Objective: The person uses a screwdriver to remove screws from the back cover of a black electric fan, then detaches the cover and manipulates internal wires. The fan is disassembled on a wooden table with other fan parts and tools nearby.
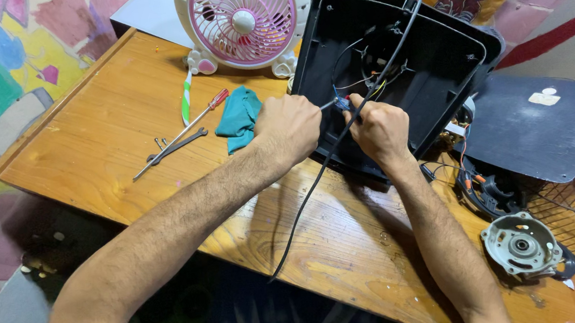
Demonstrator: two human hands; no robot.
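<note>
Both hands, left point(289, 127) and right point(379, 128), pinched small wires point(339, 102) between them, just inside the black cover point(433, 63) on the worktop point(108, 122).

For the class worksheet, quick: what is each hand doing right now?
Left hand: closed on a thin metal tool inside the black plastic housing.
Right hand: closed around the black cable.

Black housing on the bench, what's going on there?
A person has both hands inside the open black housing, which stands tilted on the wooden table. The left hand holds a small metal tool to the wires that the right hand pinches. A black cable trails off the table edge. A red-handled screwdriver, teal cloth and loose motor lie nearby.
</note>
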